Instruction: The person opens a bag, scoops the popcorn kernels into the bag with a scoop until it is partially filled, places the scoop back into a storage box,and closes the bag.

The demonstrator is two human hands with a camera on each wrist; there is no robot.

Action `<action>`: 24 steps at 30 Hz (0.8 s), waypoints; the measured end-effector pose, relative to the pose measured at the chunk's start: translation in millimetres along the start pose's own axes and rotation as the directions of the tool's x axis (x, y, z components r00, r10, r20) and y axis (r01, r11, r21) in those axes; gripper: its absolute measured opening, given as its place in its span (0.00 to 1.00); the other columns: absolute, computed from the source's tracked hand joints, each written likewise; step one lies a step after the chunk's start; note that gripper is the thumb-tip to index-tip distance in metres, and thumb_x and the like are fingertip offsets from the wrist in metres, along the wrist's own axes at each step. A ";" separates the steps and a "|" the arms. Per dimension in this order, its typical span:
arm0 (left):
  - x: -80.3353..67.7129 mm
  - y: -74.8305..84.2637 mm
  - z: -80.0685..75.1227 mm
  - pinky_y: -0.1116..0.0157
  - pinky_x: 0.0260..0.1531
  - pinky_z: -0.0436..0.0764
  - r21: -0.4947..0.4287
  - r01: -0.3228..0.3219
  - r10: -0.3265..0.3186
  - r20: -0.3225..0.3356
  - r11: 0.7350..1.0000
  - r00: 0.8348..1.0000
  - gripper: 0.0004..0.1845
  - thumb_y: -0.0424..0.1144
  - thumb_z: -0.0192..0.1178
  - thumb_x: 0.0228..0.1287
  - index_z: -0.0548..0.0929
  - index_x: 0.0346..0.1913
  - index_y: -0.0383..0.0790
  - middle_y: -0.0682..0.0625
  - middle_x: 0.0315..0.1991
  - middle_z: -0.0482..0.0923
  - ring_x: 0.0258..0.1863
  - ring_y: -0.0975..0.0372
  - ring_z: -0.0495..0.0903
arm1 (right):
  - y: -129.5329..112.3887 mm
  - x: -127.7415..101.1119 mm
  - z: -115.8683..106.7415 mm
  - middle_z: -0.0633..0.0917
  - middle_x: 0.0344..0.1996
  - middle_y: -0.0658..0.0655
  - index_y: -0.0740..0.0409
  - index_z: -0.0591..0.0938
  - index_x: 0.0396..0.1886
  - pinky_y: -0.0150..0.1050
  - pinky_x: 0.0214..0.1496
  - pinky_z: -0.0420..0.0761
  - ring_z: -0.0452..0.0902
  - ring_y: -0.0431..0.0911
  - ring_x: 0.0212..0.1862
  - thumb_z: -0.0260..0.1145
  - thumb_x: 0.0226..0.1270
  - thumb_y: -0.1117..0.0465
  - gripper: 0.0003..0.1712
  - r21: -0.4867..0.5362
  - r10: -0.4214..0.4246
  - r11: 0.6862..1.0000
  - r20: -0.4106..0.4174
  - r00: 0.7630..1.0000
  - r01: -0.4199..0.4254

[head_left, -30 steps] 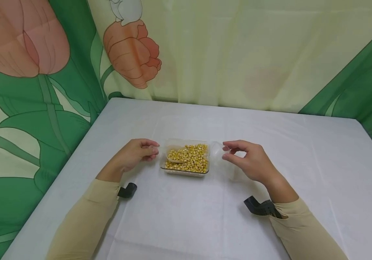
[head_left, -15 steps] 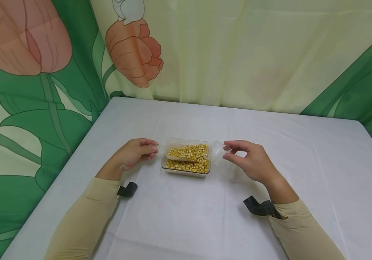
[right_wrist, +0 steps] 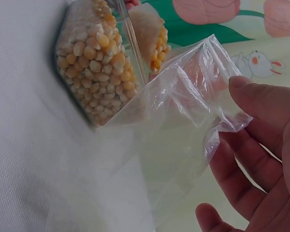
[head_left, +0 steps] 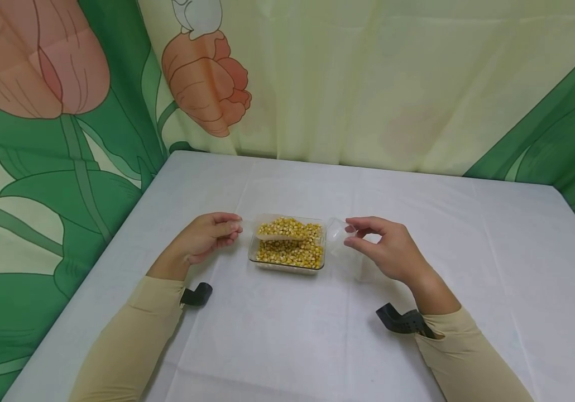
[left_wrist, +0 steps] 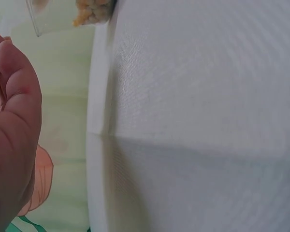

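Two hands frame one clear plastic tray (head_left: 287,261) of dried corn kernels (head_left: 291,252), which sits on the white-covered bench (head_left: 287,335) just in front of me, about mid-width. My left hand (head_left: 202,240) pinches the handle of a small clear scoop (head_left: 276,230); the scoop is heaped with kernels and hangs just above the far-left part of the tray. From the left wrist view I see only curled fingers and the scoop's edge at the top of the frame, so the head view is what shows me that grip. My right hand (head_left: 385,248) pinches the rim of a clear plastic bag (right_wrist: 183,125) between thumb and fingertips, with its mouth turned toward the tray and just right of it. The rest of the bag lies slack on the bench and looks empty.

To do this well, I judge the scoop should stay level while it crosses the tray, so any kernels that slide off fall back in. The bag mouth looks only partly spread; I would widen it and bring it close to the tray edge before tipping. Tip slowly, with the scoop's lip inside the opening.
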State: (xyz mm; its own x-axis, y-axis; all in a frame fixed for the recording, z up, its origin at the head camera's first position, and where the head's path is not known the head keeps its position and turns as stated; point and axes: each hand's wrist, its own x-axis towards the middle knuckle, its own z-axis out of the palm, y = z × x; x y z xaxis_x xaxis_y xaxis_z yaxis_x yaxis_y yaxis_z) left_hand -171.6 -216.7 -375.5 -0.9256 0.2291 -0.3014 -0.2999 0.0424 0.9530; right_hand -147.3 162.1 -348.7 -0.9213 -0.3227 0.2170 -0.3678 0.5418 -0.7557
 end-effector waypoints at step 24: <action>-8.1 8.6 11.8 0.72 0.38 0.81 -0.097 -0.079 0.082 0.037 0.992 0.996 0.09 0.28 0.51 0.76 0.73 0.54 0.29 0.51 0.36 0.82 0.33 0.67 0.79 | 1.5 2.2 2.9 0.88 0.42 0.53 0.61 0.84 0.56 0.35 0.39 0.76 0.80 0.45 0.43 0.73 0.64 0.63 0.21 -0.013 0.010 1.000 -0.001 1.000 -0.010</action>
State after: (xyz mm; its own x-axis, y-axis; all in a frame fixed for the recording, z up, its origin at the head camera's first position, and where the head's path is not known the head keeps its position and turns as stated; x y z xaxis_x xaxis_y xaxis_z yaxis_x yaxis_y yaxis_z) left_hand -164.0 -206.7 -364.6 -0.9381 0.2671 -0.2205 -0.2471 -0.0702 0.9664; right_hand -149.5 159.9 -351.1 -0.9249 -0.3166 0.2104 -0.3606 0.5553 -0.7494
